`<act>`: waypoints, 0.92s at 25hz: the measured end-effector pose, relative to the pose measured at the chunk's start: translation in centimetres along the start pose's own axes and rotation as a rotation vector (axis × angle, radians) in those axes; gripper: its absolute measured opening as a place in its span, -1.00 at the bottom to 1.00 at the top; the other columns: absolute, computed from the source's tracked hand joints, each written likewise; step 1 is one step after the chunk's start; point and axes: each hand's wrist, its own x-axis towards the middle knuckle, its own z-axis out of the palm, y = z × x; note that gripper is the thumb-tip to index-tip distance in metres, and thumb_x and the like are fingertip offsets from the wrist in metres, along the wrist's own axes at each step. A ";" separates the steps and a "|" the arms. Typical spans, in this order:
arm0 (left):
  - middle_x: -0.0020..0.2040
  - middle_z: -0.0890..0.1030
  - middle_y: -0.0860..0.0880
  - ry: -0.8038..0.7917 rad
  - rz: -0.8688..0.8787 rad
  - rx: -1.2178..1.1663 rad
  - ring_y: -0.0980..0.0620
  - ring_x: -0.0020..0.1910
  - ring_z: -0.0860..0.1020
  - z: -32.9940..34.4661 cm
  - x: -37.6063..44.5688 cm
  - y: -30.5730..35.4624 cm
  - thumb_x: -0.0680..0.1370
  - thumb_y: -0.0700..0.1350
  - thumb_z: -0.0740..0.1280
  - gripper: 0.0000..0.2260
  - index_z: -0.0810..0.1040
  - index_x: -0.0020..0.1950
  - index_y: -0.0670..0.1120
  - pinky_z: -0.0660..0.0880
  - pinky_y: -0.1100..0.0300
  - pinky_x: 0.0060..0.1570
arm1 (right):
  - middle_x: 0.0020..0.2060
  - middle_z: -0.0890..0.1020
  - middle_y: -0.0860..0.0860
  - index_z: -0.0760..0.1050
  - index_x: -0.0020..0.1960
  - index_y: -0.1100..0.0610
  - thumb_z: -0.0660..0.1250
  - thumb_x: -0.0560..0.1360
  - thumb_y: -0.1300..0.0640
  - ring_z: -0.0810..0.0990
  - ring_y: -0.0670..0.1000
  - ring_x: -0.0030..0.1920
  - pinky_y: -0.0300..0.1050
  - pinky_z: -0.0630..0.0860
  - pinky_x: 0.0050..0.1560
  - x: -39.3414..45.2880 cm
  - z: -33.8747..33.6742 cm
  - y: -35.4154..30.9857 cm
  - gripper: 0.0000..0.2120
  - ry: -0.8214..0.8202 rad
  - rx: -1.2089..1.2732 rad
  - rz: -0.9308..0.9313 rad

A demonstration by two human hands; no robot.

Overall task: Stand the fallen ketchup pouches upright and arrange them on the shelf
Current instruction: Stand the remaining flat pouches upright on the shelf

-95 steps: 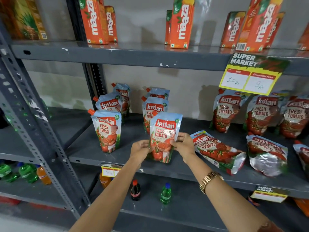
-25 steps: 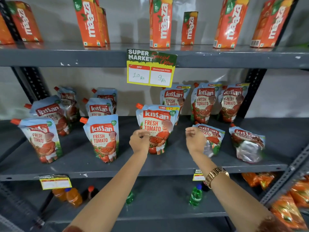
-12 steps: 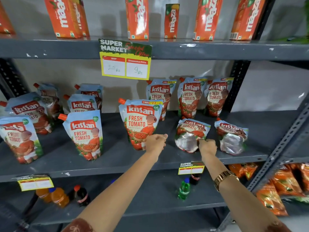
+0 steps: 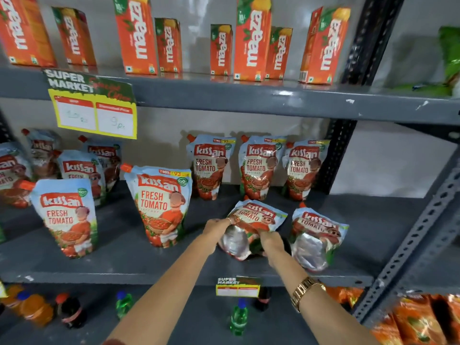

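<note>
Pouch (image 4: pixel 251 227) between both hands' fingers (image 4: pixel 267 236)

One camera sits on the person's head. It looks forward and down, close to the middle shelf (image 4: pixel 124 260), with both arms reaching in.

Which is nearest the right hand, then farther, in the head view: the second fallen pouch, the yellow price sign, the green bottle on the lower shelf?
From the right hand:
1. Second fallen pouch, just to its right.
2. Green bottle, below on the lower shelf.
3. Yellow price sign, far upper left.
</note>
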 end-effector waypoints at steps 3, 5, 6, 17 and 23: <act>-0.11 0.62 -0.16 -0.175 -0.092 0.000 -0.08 -0.17 0.59 -0.6 -0.4 0.3 0.47 -0.18 0.34 -0.83 0.54 0.02 -0.22 0.55 0.09 -0.12 | 0.17 0.58 0.23 0.45 0.22 0.30 0.21 0.53 0.10 0.54 0.25 0.15 0.06 0.51 0.18 1.5 -0.4 -0.7 -0.64 -0.015 0.023 0.000; -0.07 0.62 -0.16 -0.295 -0.160 0.089 -0.08 -0.09 0.59 -1.6 -0.8 0.4 0.45 -0.20 0.36 -0.81 0.53 0.04 -0.20 0.55 0.06 -0.09 | 0.16 0.58 0.21 0.45 0.23 0.32 0.21 0.55 0.12 0.55 0.24 0.15 -0.07 0.49 0.05 2.2 -0.5 -1.2 -0.65 -0.031 0.014 0.013; -0.05 0.62 -0.14 -0.338 -0.189 0.140 -0.08 -0.04 0.58 -2.2 -1.0 0.5 0.44 -0.20 0.38 -0.80 0.54 0.04 -0.18 0.54 0.07 -0.05 | 0.17 0.58 0.23 0.45 0.22 0.33 0.23 0.54 0.12 0.55 0.24 0.16 -0.08 0.49 0.04 2.4 -0.5 -1.4 -0.65 -0.032 -0.012 0.021; 0.13 0.61 -0.31 0.171 -0.040 -0.069 -0.19 0.06 0.59 -0.1 1.2 -0.3 0.40 -0.37 0.41 -0.81 0.60 0.01 -0.33 0.52 -0.03 0.15 | -0.03 0.67 0.20 0.57 -0.16 0.24 0.33 0.45 0.22 0.63 0.16 -0.05 0.00 0.60 0.03 2.6 -0.5 -1.6 -0.91 -0.012 -0.044 -0.100; 0.10 0.61 -0.19 0.186 0.176 -0.252 -0.09 0.03 0.55 -0.5 -0.8 2.3 0.45 -0.42 0.30 -0.69 0.55 0.18 -0.26 0.52 0.09 -0.07 | -0.17 0.64 0.11 0.57 -0.18 0.15 0.31 0.46 0.33 0.62 0.11 -0.07 0.05 0.60 -0.01 0.1 -0.7 -4.1 -0.87 0.029 0.102 -0.450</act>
